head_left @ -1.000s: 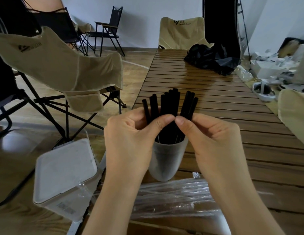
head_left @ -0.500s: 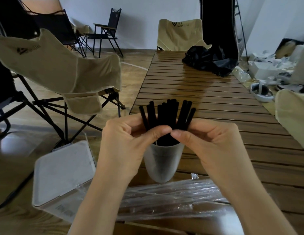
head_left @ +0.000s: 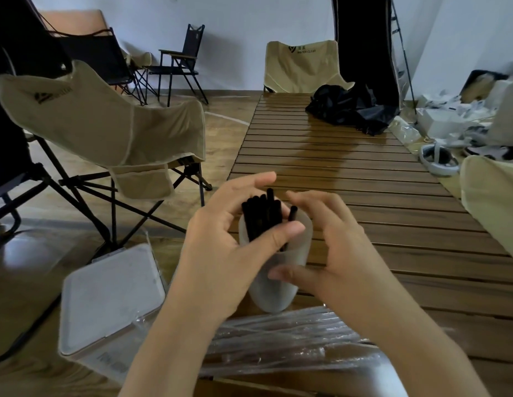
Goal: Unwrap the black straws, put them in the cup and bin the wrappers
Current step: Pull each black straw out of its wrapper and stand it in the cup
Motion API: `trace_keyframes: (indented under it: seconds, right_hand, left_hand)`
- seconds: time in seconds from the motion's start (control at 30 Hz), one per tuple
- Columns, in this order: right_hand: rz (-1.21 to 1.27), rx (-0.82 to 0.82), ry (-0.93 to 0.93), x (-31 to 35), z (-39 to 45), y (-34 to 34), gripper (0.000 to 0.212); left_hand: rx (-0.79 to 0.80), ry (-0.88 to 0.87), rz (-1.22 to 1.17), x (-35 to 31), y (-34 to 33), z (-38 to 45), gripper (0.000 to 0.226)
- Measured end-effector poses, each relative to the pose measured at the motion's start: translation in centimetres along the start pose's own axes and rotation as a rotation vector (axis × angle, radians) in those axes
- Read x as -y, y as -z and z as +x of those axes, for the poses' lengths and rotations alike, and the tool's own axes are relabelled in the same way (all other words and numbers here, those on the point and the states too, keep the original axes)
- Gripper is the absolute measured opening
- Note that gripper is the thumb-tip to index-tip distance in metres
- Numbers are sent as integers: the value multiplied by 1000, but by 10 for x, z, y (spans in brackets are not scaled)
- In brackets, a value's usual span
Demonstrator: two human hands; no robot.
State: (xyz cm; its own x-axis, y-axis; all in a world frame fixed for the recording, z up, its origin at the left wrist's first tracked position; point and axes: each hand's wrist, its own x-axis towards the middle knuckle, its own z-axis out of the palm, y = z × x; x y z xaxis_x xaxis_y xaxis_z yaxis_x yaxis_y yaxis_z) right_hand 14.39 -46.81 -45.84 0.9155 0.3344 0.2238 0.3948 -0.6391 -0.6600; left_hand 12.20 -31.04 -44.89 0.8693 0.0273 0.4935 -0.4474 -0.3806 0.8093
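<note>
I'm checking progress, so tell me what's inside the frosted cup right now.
A bundle of black straws stands in the cup, tops poking above its rim. The left hand and right hand cover part of it, so the count and the bottom can't be seen.

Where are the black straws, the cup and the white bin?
black straws (head_left: 264, 213), head view, on the bundle's upper ends.
cup (head_left: 274, 293), head view, on its lower wall.
white bin (head_left: 112, 293), head view, on its lid.

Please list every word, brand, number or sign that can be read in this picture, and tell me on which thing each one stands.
"WATER CLEAR", beside a logo: on the back of the beige chair at the table's far end.
Logo and print on the near beige chair: too blurred to read.
Label on the side of the white bin: too blurred to read.
</note>
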Motion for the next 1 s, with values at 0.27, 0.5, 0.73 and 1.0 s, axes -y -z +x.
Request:
trace_keyframes:
  seconds: [0.27, 0.5, 0.73, 1.0]
  right_hand:
    - [348, 73, -135, -19, -4, -21, 95]
    - [380, -42, -134, -20, -2, -32, 89]
    - [397, -249, -186, -18, 0, -44, 82]
    - [233, -230, -159, -21, 0, -40, 79]
  left_hand:
    - [-8, 94, 48, 9, 4, -1, 34]
    - [22, 159, 36, 17, 5, -3, 58]
    - [104, 473, 186, 31, -1, -10, 74]
    - [42, 428, -5, 39, -7, -8, 46]
